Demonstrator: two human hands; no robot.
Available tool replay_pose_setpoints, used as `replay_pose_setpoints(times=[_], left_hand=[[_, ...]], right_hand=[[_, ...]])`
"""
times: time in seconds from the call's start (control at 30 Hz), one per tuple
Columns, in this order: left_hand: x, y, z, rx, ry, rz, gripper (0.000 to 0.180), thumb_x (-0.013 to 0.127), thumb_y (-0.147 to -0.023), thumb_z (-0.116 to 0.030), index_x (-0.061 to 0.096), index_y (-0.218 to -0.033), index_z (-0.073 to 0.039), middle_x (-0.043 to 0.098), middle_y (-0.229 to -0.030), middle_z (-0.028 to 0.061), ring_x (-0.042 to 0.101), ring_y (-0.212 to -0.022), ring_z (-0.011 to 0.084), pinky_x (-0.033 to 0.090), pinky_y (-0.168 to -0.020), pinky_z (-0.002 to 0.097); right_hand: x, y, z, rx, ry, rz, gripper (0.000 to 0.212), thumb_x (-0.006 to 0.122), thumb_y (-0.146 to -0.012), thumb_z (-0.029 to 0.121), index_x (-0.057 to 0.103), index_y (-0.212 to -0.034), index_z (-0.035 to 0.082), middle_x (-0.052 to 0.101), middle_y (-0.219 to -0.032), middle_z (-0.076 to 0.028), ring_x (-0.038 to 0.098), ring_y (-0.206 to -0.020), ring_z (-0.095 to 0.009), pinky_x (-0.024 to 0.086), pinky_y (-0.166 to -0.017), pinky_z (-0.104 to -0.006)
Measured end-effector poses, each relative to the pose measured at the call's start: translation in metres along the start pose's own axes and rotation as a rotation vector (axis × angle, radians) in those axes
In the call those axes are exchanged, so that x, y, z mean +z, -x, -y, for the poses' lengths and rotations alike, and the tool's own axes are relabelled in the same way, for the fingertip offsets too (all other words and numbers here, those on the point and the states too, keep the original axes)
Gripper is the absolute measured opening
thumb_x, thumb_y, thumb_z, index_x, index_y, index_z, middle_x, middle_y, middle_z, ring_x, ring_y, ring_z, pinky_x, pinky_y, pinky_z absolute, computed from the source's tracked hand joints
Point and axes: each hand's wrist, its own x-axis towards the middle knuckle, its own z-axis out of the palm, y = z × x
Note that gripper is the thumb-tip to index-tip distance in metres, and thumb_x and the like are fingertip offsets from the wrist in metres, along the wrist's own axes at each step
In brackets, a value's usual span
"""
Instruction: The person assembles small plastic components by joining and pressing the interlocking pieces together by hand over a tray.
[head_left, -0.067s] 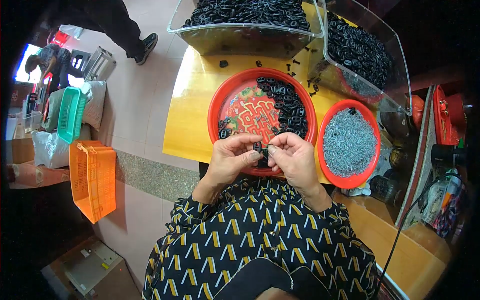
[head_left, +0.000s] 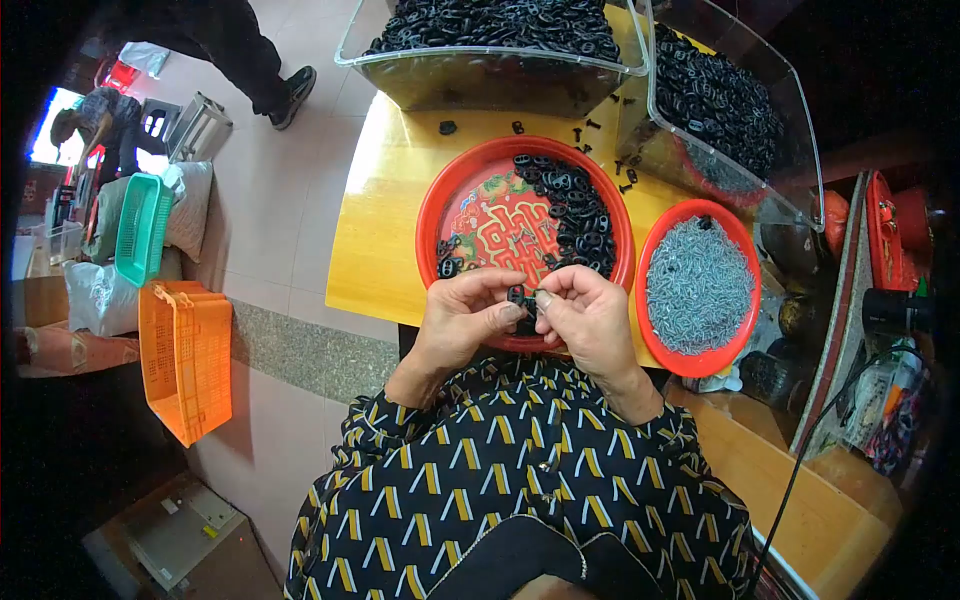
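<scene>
Over the near edge of a round red tray (head_left: pixel 427 215), my two hands are close together. My left hand (head_left: pixel 460 318) pinches a small black plastic piece with holes (head_left: pixel 516 295) between thumb and fingers. Beside it, the fingertips of my right hand (head_left: pixel 590 318) are pressed together at the piece's right side; whatever lies between them is too small to make out. Similar black plastic pieces (head_left: pixel 585 215) are heaped along the tray's right side, with several more at its left. To the right, a red oval tray (head_left: pixel 744 335) holds a pile of silvery screws (head_left: pixel 700 285).
Two clear bins (head_left: pixel 490 62) (head_left: pixel 735 175) full of black pieces stand at the back of the yellow table (head_left: pixel 375 225). Loose black bits lie near them. An orange crate (head_left: pixel 185 365) and green basket (head_left: pixel 140 230) are at left, where other people are partly visible.
</scene>
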Motion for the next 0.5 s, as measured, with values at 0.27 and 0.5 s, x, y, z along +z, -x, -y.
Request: replay_pose_setpoints(times=[0.27,0.5], left_hand=[[0.0000,0.0006,-0.0012,0.042,-0.040,0.088,0.030,0.059,-0.075,0.001,0.053,-0.105,0.003,0.059,-0.089,0.0054,0.056,-0.078,0.0091,0.047,-0.069,0.0220],[0.0034,0.0014,-0.0007,0.018,-0.129,0.065,0.030,0.059,-0.076,0.001,0.052,-0.105,0.004,0.059,-0.090,0.0065,0.056,-0.081,0.0108,0.047,-0.072,0.0233]], right_hand=[[0.0008,0.0007,-0.0007,-0.001,0.028,-0.001,0.007,0.055,-0.079,0.005,0.053,-0.084,0.001,0.055,-0.068,-0.001,0.052,-0.054,-0.004,0.042,-0.045,-0.0157],[0.0029,0.0007,-0.0001,0.007,0.023,0.012,0.008,0.055,-0.079,0.004,0.053,-0.085,0.000,0.055,-0.070,-0.002,0.053,-0.056,-0.005,0.044,-0.047,-0.0158]])
